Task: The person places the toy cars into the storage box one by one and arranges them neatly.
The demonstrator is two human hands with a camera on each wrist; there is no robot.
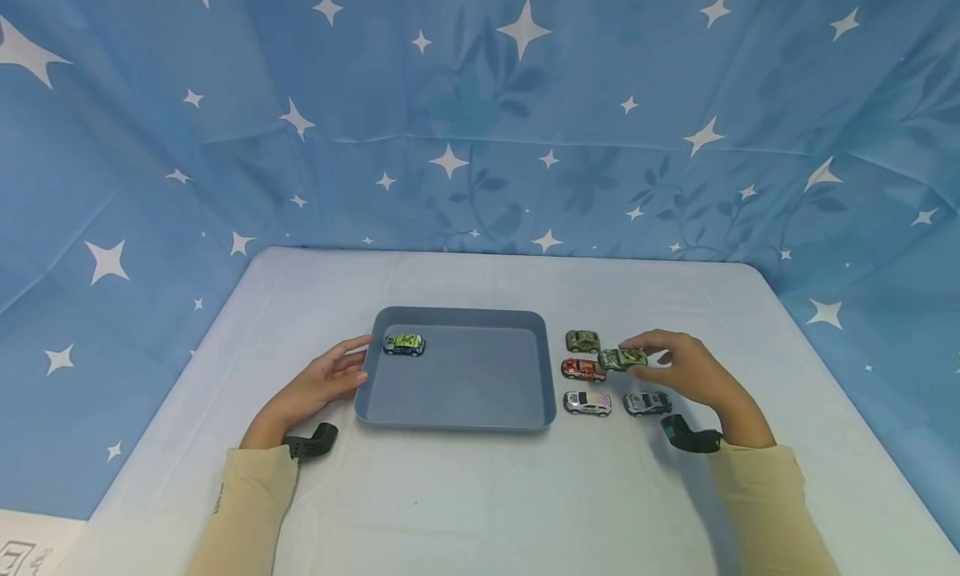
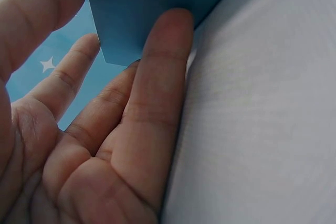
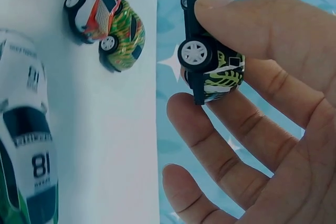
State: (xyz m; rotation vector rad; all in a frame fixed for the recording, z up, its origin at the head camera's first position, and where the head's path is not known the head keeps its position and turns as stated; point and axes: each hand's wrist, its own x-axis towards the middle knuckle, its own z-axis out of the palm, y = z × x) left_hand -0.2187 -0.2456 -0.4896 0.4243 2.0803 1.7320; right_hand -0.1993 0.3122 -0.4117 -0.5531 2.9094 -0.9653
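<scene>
My right hand (image 1: 681, 366) pinches a green camouflage toy car (image 1: 622, 359) between thumb and fingers, held up off the table in the right wrist view. Beside it lie a red toy car (image 1: 583, 369) and another green camouflage toy car (image 1: 582, 341). Nearer the front are a white toy car (image 1: 587, 403) and a grey toy car (image 1: 647, 403). My left hand (image 1: 318, 386) rests with relaxed fingers against the left side of a blue-grey tray (image 1: 454, 428). Inside that tray, at its upper left, sits a yellow-green and blue toy car (image 1: 404, 345).
A white-covered table (image 1: 480, 501) carries everything. Behind it hangs a blue curtain (image 1: 480, 201) with white stars. Each wrist wears a black camera mount, the left one (image 1: 311, 443) close to the table surface.
</scene>
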